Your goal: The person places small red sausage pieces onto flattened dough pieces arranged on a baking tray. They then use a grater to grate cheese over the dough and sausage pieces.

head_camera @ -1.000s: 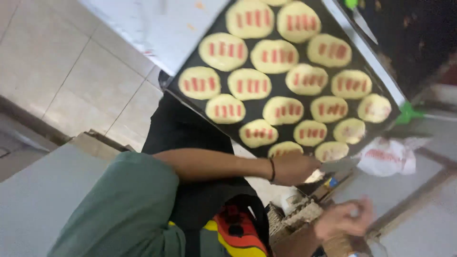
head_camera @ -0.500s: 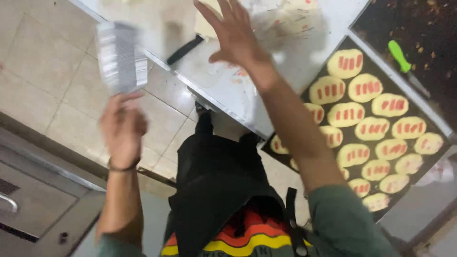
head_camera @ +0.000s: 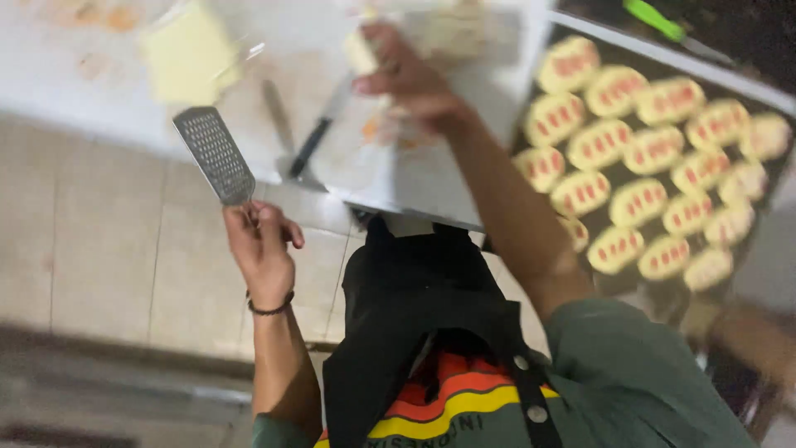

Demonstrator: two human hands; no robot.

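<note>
Head view: we see the left hand [head_camera: 264, 249] grasping one flat metal grater [head_camera: 214, 155] by its lower end. Its long axis tilts up and to the left, the perforated blade pointing toward the white counter [head_camera: 99, 75]. The right hand [head_camera: 406, 70] reaches over the counter and closes on a pale block [head_camera: 361, 51], though blur hides the exact grip. One black-handled knife [head_camera: 319, 137] lies between the hands. One dark tray [head_camera: 750, 211] at right carries about nineteen pale round pastries [head_camera: 638, 203] with red stripes.
</note>
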